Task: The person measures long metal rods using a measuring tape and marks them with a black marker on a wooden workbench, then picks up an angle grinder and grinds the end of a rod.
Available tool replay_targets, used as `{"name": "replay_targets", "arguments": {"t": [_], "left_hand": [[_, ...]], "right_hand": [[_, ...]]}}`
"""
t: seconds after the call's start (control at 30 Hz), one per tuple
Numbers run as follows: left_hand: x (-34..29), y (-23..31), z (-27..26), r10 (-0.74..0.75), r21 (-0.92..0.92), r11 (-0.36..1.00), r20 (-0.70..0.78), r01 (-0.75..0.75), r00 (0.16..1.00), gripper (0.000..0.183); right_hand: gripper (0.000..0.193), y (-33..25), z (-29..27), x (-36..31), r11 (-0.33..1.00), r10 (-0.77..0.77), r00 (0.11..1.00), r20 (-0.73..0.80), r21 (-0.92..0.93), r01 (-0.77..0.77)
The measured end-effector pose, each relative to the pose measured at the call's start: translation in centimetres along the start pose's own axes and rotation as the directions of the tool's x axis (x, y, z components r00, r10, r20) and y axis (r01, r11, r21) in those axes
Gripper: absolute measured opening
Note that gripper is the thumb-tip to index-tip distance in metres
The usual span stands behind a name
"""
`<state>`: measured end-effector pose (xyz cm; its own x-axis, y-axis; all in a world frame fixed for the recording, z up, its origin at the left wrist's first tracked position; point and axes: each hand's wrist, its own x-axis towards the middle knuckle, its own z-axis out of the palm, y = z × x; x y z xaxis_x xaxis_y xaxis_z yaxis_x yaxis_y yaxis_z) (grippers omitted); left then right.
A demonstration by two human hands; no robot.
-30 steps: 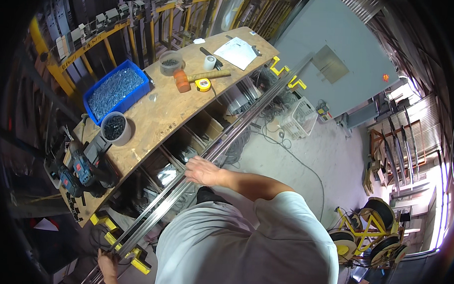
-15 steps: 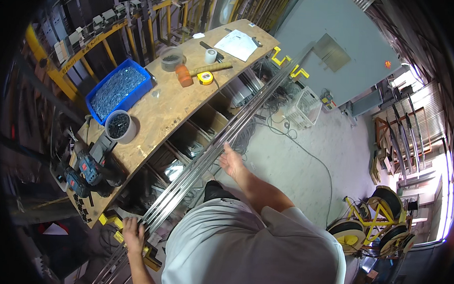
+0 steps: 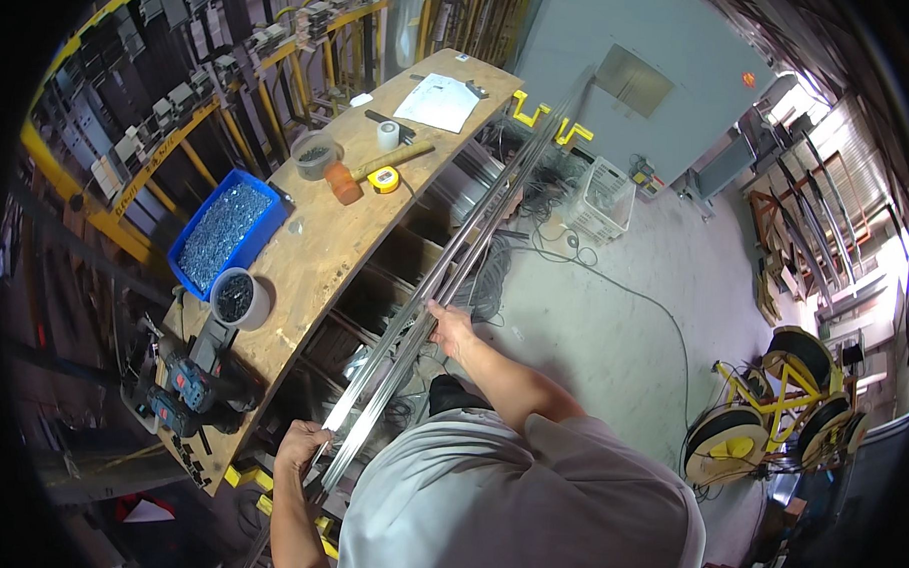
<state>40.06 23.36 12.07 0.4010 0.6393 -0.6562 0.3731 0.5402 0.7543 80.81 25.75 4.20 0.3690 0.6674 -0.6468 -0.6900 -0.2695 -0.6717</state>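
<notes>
fingers [image 3: 323,437] of left hand [image 3: 300,447] and right hand [image 3: 454,331] clamp at least two metal bars [image 3: 398,367]

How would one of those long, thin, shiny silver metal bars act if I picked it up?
The long, thin, shiny silver metal bars would probably feel stiff, since they look nearly straight along their length. Being so long and thin, one might still wobble or dip at its ends. Their smooth, glossy faces could be a bit slippery.

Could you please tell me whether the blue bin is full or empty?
The blue bin is not empty: small grey pieces hide its floor, though how deep they lie is unclear.
</notes>
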Motion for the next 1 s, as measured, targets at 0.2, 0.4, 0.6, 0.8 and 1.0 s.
{"name": "replay_targets", "arguments": {"t": [0.2, 0.4, 0.6, 0.8, 1.0], "left_hand": [[0.9, -0.4, -0.1, 0.063, -0.11, 0.992, 0.011, -0.062, 0.998, 0.018], [1.2, -1.5, 0.2, 0.124, -0.138, 0.983, 0.005, -0.122, 0.992, 0.026], [1.4, -1.3, 0.1, 0.141, -0.122, 0.983, -0.004, -0.14, 0.99, 0.025], [1.1, -1.6, 0.3, 0.22, -0.039, 0.973, -0.145, -0.228, 0.965, 0.024], [1.3, -1.7, -0.3, 0.18, -0.007, 0.983, -0.095, -0.182, 0.979, 0.024]], "right_hand": [[0.024, 0.1, 0.1, -1.4, 1.0, 0.002, 0.997, -0.081, -0.025, -0.004], [0.021, 0.7, 0.2, -3.5, 0.999, 0.031, 0.988, -0.152, 0.028, -0.028], [0.022, 1.0, -0.2, -5.3, 0.996, 0.079, 0.989, -0.125, 0.05, -0.074], [0.022, 2.2, -0.2, -5.3, 0.996, -0.027, 0.988, -0.153, 0.083, 0.04], [0.023, 2.0, 0.7, -6.1, 0.967, -0.256, 0.957, -0.136, -0.042, 0.253]]}}
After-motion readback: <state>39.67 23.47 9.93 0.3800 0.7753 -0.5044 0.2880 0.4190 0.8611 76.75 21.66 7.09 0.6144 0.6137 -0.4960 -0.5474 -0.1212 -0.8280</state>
